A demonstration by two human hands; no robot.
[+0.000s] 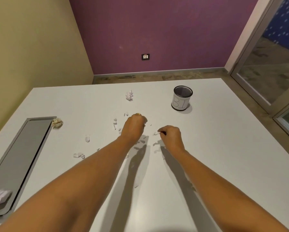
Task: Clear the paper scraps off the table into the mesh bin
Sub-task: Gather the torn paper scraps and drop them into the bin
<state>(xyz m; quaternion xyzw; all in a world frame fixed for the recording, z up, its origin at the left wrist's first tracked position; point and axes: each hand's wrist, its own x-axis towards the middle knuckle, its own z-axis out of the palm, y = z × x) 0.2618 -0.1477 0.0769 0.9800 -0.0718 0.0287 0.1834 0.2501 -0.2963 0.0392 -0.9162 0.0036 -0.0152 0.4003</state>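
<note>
Right hand (171, 135) pinches a small paper scrap (156, 133) over the white table (224, 148). Left hand (133, 127) curls knuckles-up among other scraps (115, 125); its fingers are hidden, so any grip is unclear. Farther back on the right, the mesh bin (182, 98) stands upright, well apart.

bare table (232, 148) surface along the right edge and from the right hand (171, 134) to the upright mesh bin (182, 98) near the far right corner, scraps (115, 124) littering the middle, crumpled paper wad (129, 95) toward the far edge, grey tray (20, 158) lining the left edge
</note>
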